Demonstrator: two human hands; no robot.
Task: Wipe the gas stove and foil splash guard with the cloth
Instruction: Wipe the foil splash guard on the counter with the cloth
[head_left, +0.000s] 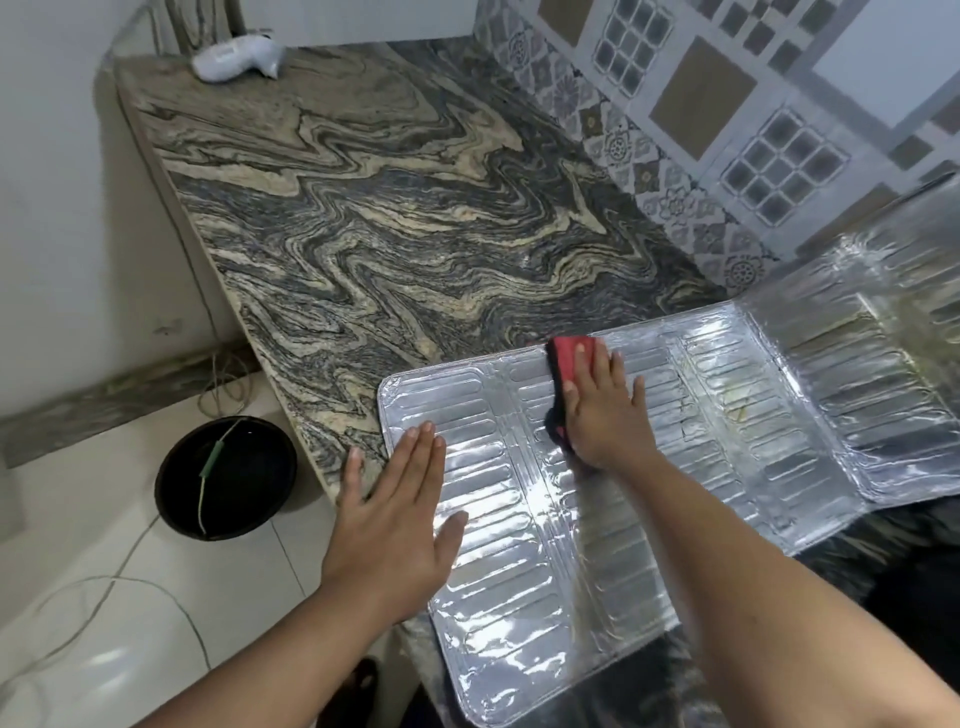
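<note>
two hands work on a foil splash guard lying flat on the counter, long axis running from 7 to 2 o'clock. right hand, fingers straight, presses a red cloth; unwiped foil lies toward 3 o'clock. left hand rests flat, fingers straight, holding nothing.

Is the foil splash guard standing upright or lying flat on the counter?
Mostly flat: the foil splash guard lies spread on the counter under both hands; only its far right panel rises.
</note>
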